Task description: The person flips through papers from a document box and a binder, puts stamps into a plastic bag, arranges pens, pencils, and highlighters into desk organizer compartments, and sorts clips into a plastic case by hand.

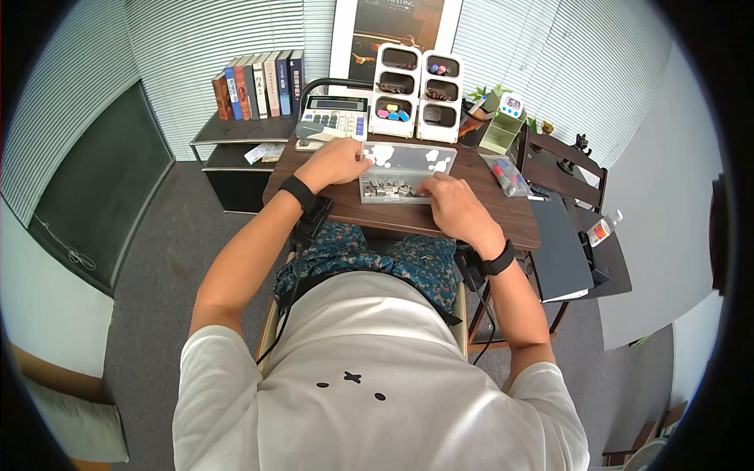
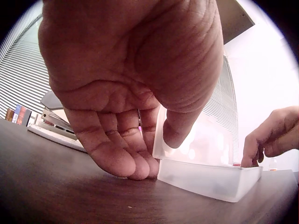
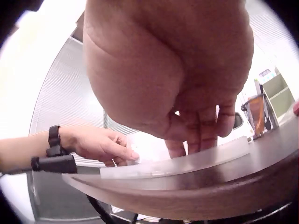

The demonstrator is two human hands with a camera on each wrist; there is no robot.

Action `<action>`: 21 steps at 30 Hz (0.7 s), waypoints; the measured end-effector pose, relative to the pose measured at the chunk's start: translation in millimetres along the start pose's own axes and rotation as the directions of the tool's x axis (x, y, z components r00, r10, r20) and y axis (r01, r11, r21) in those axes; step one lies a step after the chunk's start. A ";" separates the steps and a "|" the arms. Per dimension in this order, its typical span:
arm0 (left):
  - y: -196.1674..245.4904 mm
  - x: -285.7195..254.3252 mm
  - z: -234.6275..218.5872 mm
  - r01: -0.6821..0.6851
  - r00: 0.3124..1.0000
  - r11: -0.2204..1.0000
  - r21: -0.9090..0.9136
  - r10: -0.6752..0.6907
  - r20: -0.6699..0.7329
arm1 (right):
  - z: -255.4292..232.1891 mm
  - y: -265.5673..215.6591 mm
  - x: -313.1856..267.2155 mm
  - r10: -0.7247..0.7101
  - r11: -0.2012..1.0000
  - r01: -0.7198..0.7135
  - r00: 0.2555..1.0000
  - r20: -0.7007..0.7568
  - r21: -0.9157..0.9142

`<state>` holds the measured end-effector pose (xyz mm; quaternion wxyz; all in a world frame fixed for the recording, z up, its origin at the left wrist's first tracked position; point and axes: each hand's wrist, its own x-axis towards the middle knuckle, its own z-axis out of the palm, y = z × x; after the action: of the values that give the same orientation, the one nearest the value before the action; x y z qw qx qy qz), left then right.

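A clear plastic box [image 1: 395, 199] lies at the front of the brown table, its hinged lid [image 1: 408, 158] raised, with white blotches on it. Small silvery metal pieces [image 1: 388, 188] fill much of the box. My left hand [image 1: 339, 162] pinches the lid's left edge, thumb [image 2: 175, 129] on its inner face and the other fingers behind. From the right, my right hand [image 1: 459, 206] reaches over the box wall, fingers pointing down inside. Its fingertips are hidden by the wall in the right wrist view, so I cannot tell whether they grip a piece.
Behind the box stand a calculator [image 1: 336, 118], a stapler [image 1: 316, 131] and white stacked bins [image 1: 418, 132] with small coloured items. A pen holder [image 1: 472, 129] and a bag of coloured things [image 1: 509, 176] are at right. Books [image 1: 259, 85] line a side shelf.
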<state>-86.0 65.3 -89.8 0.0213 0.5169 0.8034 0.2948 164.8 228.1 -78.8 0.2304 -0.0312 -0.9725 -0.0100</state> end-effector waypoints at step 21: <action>-0.5 -0.5 1.3 -0.005 1.000 1.000 -0.020 0.004 -0.007 | -5.4 -21.1 3.9 -0.262 0.905 0.292 0.956 -0.136 0.309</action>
<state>-85.8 65.3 -91.3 0.0231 0.5175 0.7993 0.3046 162.3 207.1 -72.3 0.2728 0.1460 -0.9437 0.1166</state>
